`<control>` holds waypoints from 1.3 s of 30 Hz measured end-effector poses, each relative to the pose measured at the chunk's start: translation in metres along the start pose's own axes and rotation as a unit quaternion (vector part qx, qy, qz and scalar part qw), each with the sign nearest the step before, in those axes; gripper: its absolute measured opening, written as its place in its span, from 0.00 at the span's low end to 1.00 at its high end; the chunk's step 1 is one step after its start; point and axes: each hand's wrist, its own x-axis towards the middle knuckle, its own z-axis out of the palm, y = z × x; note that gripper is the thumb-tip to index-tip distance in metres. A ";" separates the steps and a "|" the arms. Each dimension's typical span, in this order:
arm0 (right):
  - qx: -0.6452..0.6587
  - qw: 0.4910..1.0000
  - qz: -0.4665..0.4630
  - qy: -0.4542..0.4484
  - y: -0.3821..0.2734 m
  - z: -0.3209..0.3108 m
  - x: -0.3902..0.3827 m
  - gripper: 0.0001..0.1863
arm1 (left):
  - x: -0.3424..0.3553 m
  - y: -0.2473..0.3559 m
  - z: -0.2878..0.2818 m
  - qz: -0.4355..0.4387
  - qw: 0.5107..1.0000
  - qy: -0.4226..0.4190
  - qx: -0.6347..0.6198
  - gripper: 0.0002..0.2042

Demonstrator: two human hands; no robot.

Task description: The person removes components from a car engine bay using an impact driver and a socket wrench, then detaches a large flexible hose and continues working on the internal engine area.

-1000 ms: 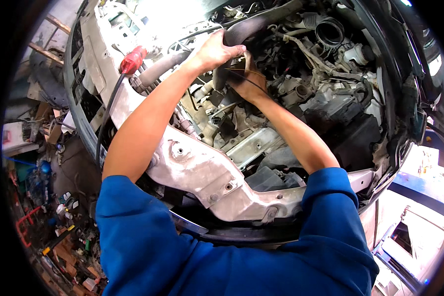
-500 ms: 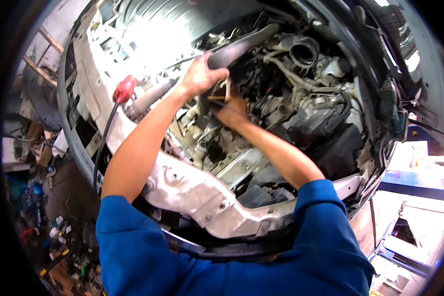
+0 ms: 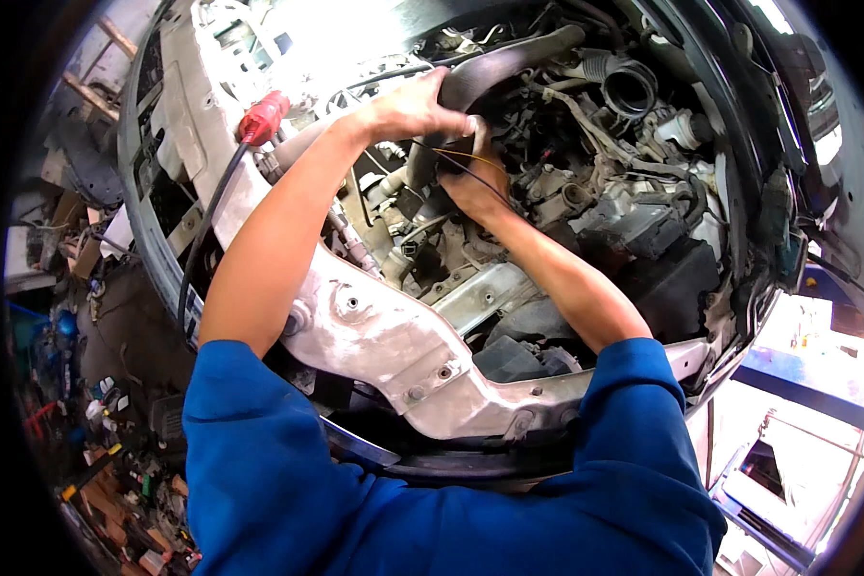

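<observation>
My left hand (image 3: pixel 418 110) grips a dark rubber hose (image 3: pixel 509 63) in the upper middle of the engine bay, its thumb stretched right toward my other fingertips. Just below and to the right, my right hand (image 3: pixel 470 182) reaches among the parts with bent fingers; what they hold is partly hidden. A thin yellow wire (image 3: pixel 466 155) and a black cable cross over it. A red object (image 3: pixel 264 120) on a black cable rests left of my forearm on the light metal front frame (image 3: pixel 394 336).
A round ribbed intake duct (image 3: pixel 624 82) and black plastic housings (image 3: pixel 667 278) fill the bay's right side. The car's dark bodywork edges surround it. Mixed parts and tools (image 3: pixel 106 461) lie at lower left. A blue metal structure (image 3: pixel 806 379) stands at right.
Both hands stay at the hose. My left hand has dipped lower and turned slightly since a second ago, and my right hand has shifted a little. The whole view wobbles between frames.
</observation>
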 end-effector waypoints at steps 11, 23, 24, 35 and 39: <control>-0.036 0.999 0.001 0.000 0.012 -0.001 0.003 0.52 | -0.003 0.007 -0.020 -0.056 0.953 -0.205 0.215 0.16; -0.108 0.994 0.001 0.008 -0.010 0.020 -0.015 0.49 | 0.020 0.038 -0.019 0.092 0.970 0.097 -0.201 0.23; -0.113 0.994 0.011 -0.003 -0.019 0.017 -0.020 0.50 | 0.024 0.032 -0.013 0.072 0.956 0.099 -0.268 0.30; -0.107 0.994 0.016 0.000 -0.024 0.010 -0.022 0.53 | 0.037 0.027 -0.031 0.150 0.964 0.202 0.082 0.10; -0.087 0.993 0.061 -0.041 -0.013 0.011 -0.008 0.55 | 0.042 0.021 -0.029 0.161 0.957 0.210 0.118 0.09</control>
